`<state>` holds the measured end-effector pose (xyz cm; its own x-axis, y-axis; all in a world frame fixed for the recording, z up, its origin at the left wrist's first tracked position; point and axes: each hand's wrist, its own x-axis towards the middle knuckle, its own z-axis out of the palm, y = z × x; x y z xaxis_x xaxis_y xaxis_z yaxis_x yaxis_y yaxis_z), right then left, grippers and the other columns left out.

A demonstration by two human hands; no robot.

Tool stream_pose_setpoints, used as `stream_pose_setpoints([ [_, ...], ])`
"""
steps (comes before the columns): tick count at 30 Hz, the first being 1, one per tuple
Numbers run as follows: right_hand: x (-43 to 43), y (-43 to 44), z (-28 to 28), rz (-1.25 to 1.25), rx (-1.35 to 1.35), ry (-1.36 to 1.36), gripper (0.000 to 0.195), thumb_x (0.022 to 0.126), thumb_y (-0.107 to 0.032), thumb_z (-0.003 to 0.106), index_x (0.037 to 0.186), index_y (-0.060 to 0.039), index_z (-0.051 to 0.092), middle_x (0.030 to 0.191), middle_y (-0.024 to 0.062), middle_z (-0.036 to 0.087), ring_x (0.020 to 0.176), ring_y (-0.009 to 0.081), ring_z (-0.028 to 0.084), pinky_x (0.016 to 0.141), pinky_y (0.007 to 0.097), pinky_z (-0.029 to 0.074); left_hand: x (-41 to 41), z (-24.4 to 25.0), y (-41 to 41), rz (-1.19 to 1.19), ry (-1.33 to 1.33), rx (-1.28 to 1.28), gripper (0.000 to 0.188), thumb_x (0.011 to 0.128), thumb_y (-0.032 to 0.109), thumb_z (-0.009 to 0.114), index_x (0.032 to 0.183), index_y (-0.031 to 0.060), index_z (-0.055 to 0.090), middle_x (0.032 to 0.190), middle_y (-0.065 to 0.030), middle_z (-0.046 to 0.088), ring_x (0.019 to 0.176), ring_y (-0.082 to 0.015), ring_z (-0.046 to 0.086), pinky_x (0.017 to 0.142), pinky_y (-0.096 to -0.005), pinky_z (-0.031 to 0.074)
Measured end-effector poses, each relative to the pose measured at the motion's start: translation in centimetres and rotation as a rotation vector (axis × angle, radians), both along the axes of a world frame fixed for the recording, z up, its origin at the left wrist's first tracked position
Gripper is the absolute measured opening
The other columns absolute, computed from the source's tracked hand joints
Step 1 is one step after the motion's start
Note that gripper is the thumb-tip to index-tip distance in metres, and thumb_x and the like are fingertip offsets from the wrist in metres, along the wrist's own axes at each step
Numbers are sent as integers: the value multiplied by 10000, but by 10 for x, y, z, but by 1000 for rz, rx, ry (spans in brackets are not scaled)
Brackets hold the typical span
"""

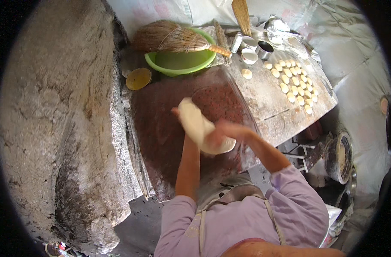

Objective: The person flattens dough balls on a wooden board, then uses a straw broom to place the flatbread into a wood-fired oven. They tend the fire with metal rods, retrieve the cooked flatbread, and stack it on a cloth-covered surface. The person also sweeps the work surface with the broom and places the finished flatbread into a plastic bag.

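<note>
A stretched, flattened sheet of pale dough (pixel 197 123) hangs in the air above a reddish-brown work slab (pixel 163 141). My left hand (pixel 175 111) holds it from beneath; only the fingertips show at its far left edge, and the rest is hidden by the dough. Blurred by motion, my right hand (pixel 222 132) grips the dough's near right part. On the board to the right lie several small round dough pieces (pixel 295 81) in rows. One more dough piece (pixel 247 74) sits apart from them, near the slab.
A straw broom (pixel 173 38) lies across a green plastic basin (pixel 181 70) at the back. Beside the basin is a yellow round dish (pixel 138 79). White bowls (pixel 249 56) and a metal cup (pixel 264 50) stand on the wooden board (pixel 263 96). A rough clay wall (pixel 83 112) borders the left.
</note>
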<state>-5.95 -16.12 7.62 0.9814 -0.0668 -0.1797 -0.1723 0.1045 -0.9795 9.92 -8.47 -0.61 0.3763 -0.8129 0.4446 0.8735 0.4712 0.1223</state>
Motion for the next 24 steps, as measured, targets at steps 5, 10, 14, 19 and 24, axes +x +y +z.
stream_pose_setpoints([
  [5, 15, -68, 24, 225, -665, -491, 457, 787, -246, 603, 1211, -110, 498, 1384, 139, 268, 1300, 280, 196, 1039, 396, 184, -35, 42, 23, 347, 2, 384, 601, 769, 653, 358, 757, 52, 374, 687, -58, 359, 647, -178, 352, 609, -311, 328],
  [10, 102, -208, -26, -699, -1695, 132, 693, 667, -256, 643, 1212, 67, 362, 1168, 255, 438, 1152, 360, 380, 913, 434, 356, -73, 127, 65, 518, -120, 358, 692, 819, 618, 325, 1099, -10, 402, 1018, -102, 471, 931, -216, 447, 856, -335, 336],
  [14, 147, -270, -66, -176, -1515, 155, 220, 618, -203, 646, 761, -45, 589, 698, 117, 591, 658, 257, 583, 583, 351, 456, -81, 168, 98, 852, 127, 693, 810, 779, 677, 341, 1188, -19, 416, 1077, -106, 465, 969, -224, 462, 884, -354, 353],
  [19, 80, -236, -80, -139, -1075, -288, 193, 626, -151, 611, 464, -61, 557, 483, 81, 543, 446, 181, 547, 439, 319, 428, -52, 180, 105, 666, -159, 228, 814, 765, 703, 324, 1172, 6, 428, 992, -78, 503, 927, -200, 483, 829, -334, 392],
  [24, -99, -90, -54, -690, -696, 287, 234, 651, -142, 659, 835, -54, 546, 640, 89, 580, 557, 191, 580, 523, 317, 457, -17, 169, 73, 1319, -649, 806, 705, 843, 589, 295, 1247, 15, 362, 1134, -105, 465, 1049, -226, 439, 930, -326, 318],
])
